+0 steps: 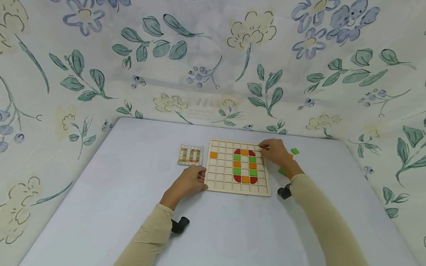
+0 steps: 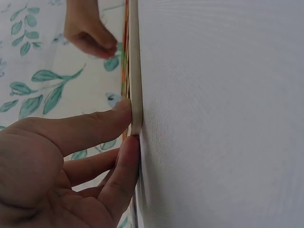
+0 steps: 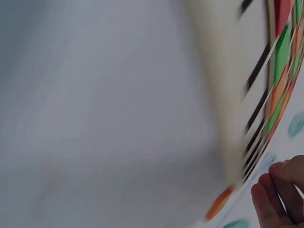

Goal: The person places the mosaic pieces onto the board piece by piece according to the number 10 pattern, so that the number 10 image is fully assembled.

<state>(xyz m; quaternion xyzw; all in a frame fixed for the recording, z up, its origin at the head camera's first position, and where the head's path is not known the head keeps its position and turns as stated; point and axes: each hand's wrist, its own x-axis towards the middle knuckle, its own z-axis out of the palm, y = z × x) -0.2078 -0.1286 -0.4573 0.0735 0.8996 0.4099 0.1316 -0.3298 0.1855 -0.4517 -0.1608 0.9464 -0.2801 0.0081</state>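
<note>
A wooden grid board lies on the white table. On its right half, red corner tiles, green tiles and orange tiles form an upright oval ring. One lone orange tile sits near the upper left corner. My left hand grips the board's near left corner between thumb and finger. Over the board's far right corner is my right hand, its fingertips drawn together close to the thumb; I cannot tell whether a small tile is hidden between them.
A small card printed with a coloured grid pattern lies left of the board. Loose green tiles and orange tiles lie to the board's right, partly behind my right hand. A floral cloth wall rises behind the table.
</note>
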